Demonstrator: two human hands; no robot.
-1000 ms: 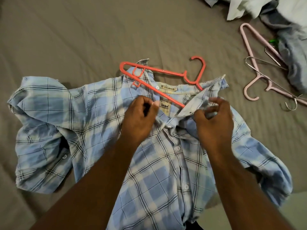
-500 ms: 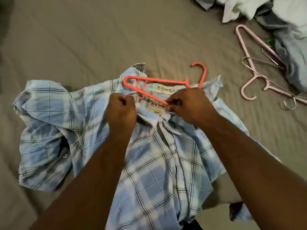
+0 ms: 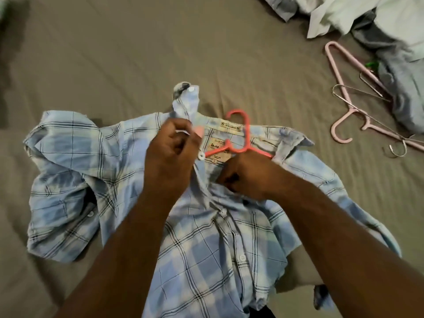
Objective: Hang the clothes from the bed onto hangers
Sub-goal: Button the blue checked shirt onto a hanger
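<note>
A light blue plaid shirt [image 3: 206,244] lies spread on the bed, collar away from me. An orange plastic hanger [image 3: 243,143] sits inside its neck opening, hook poking out over the collar label, its arms mostly covered by the shirt's shoulders. My left hand [image 3: 169,157] grips the left collar and button placket, fingers curled round the cloth. My right hand [image 3: 245,177] pinches the right front edge of the shirt just below the hanger. Both hands are close together at the top button.
The bed has a grey-brown sheet [image 3: 114,53]. At the right lie a pink hanger [image 3: 339,88] and wire hangers [image 3: 362,92] tangled together. A pile of white and grey clothes [image 3: 390,42] fills the top right corner.
The hanger has gone from lying skewed across the collar to sitting inside the neck, hook pointing up. Both hands have shifted right and hold the shirt fronts at the top button.
</note>
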